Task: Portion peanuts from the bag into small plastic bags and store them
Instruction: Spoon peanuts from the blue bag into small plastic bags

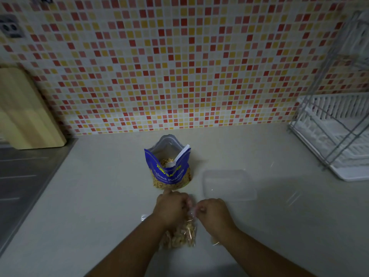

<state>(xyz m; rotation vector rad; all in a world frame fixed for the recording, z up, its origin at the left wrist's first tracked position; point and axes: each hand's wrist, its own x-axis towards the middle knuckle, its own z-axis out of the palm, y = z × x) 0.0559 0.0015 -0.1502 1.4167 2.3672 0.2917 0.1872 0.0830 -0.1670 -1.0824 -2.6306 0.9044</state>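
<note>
The top of the small plastic bag (181, 234) is hidden between the left hand (169, 208) and the right hand (213, 211), whose fingertips curl out of sight, so whether its neck is twisted, tied or open cannot be told. The lower part of the white spoon (181, 154) is partly hidden behind the front wall of the blue peanut bag (169, 174), whose yellow lettering is partly lost in a fold. A small pale thing (214, 241) beside the right wrist is too blurred to name, and the cutting board (26, 108) and the blurred dish rack (335, 124) are cut off by the left and right edges.
</note>
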